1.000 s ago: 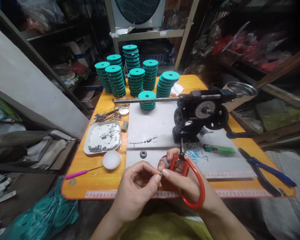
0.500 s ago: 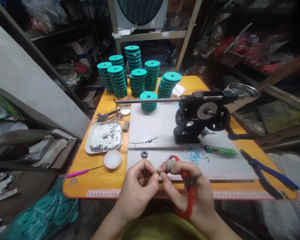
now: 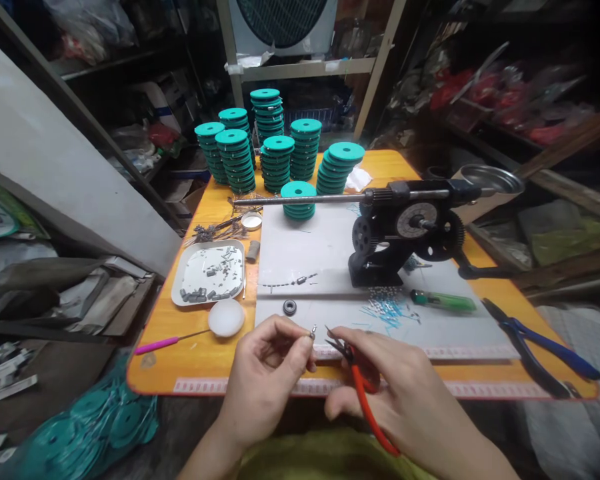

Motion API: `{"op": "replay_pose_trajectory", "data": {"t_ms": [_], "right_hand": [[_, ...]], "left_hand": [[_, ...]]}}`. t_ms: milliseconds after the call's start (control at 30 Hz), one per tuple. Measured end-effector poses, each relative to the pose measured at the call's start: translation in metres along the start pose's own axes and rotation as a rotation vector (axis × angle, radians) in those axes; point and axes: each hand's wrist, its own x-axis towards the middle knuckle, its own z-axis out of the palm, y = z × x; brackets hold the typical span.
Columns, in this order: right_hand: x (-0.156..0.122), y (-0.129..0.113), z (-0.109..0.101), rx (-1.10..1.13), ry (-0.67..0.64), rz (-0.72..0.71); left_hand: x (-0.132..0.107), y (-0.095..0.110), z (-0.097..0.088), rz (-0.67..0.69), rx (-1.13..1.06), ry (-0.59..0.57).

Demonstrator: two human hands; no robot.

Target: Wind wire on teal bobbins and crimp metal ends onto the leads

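While the left hand [image 3: 267, 373] pinches a small metal piece [image 3: 313, 332] between thumb and forefinger, the right hand [image 3: 405, 373] holds red-handled scissors [image 3: 367, 410] just beside it, as seen from the worker's head camera. The left thumb and forefinger are closed on the piece, its bright tip showing above them, in front of the near edge of a gray mat [image 3: 305, 247]. The right hand is partly open, its thumb standing apart and its other fingers about the scissors, whose blades are parted and point toward the piece without touching it; how the fingers sit in the handles cannot be told.

On the mat beyond the hands lie a dark ring [image 3: 289, 307], a thin dark strand [image 3: 280, 285] and a scatter of blue and white bits [image 3: 389, 311]. A geared black machine [image 3: 380, 267] stands behind them, near a green-handled cutter [image 3: 447, 302]. Blue-handled pliers [image 3: 555, 345] lie at the table's right. To the left sit a white tray [image 3: 179, 270] of gray pieces and a pink-handled tool [image 3: 159, 345]; stacked green spools [image 3: 235, 160] rise at the back.
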Motion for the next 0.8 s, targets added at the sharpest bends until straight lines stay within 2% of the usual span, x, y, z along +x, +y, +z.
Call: {"op": "replay_pose_trajectory", "data": {"t_ms": [67,367,500,800], "right_hand": [[0.0,-0.002,0.003,-0.064,-0.004,-0.037],[0.005,-0.007,0.005,-0.074,0.014,-0.125],[0.004,-0.004,0.006,-0.146,0.014,-0.172],[-0.002,0.009,0.008,-0.221,-0.033,-0.169]], "left_hand": [[-0.002,0.0,0.001,0.007,0.017,0.005],[-0.004,-0.003,0.004,-0.001,0.128,-0.049],[-0.005,-0.005,0.003,0.031,0.162,-0.052],[-0.002,-0.006,0.002,-0.009,0.173,-0.058]]}}
